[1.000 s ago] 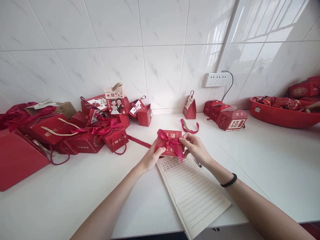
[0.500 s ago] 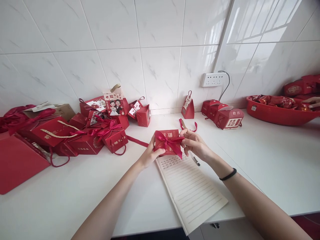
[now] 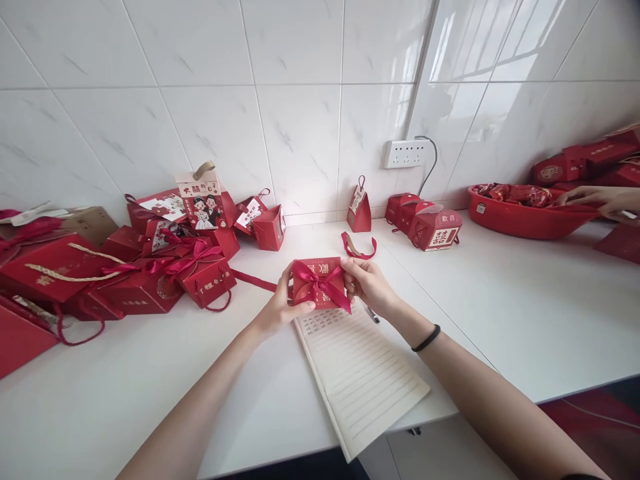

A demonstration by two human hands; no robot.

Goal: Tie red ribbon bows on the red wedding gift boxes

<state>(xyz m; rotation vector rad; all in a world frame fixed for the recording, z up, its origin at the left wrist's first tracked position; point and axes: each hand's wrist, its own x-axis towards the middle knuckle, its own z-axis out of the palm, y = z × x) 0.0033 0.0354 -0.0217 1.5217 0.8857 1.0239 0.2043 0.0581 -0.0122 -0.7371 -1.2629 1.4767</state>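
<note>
A small red gift box (image 3: 306,293) with gold characters is held up over the top of a lined notepad (image 3: 370,380). Round it a shiny red ribbon (image 3: 320,283) is tied in a bow. My left hand (image 3: 280,307) grips the box's left side, its thumb along the lower front edge. At the right edge, my right hand (image 3: 367,283) pinches the box near the upper corner; a black band circles that wrist. Handwriting fills the upper lines of the notepad, and a pen (image 3: 373,315) lies at its right side.
Red gift boxes (image 3: 145,287) pile up on the left. A tagged box (image 3: 359,212) and a loose ribbon (image 3: 359,248) are behind my hands. Patterned boxes (image 3: 435,227) stand below a power strip (image 3: 406,153). Another person's hand (image 3: 590,197) is over a red basin (image 3: 520,217) of wrapped packets.
My right hand has moved from the bow's right loop onto the box's right edge. The view has turned right, showing more of the other person's hands at the basin.
</note>
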